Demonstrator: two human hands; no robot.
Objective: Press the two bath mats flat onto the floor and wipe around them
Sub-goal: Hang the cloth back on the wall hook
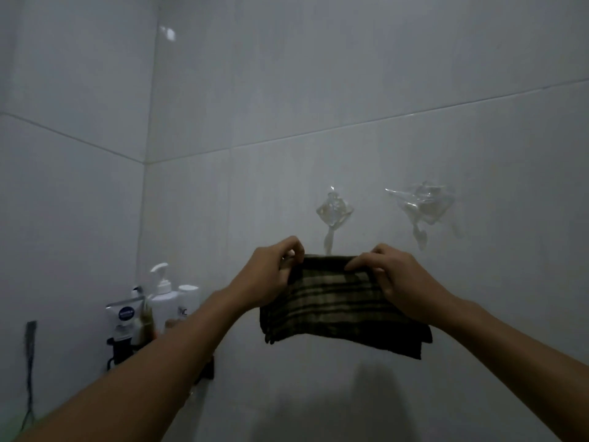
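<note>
A dark striped cloth (341, 307), folded over, hangs in front of the white tiled wall. My left hand (271, 272) pinches its top left corner. My right hand (395, 275) grips its top right edge. The cloth's upper edge sits just below a clear adhesive wall hook (333, 215). No bath mat and no floor are in view.
A second clear hook (424, 208) is stuck to the wall to the right. A corner shelf at the left holds a white pump bottle (164, 295), a tube (126, 317) and other toiletries. A thin dark item (30, 362) hangs on the left wall.
</note>
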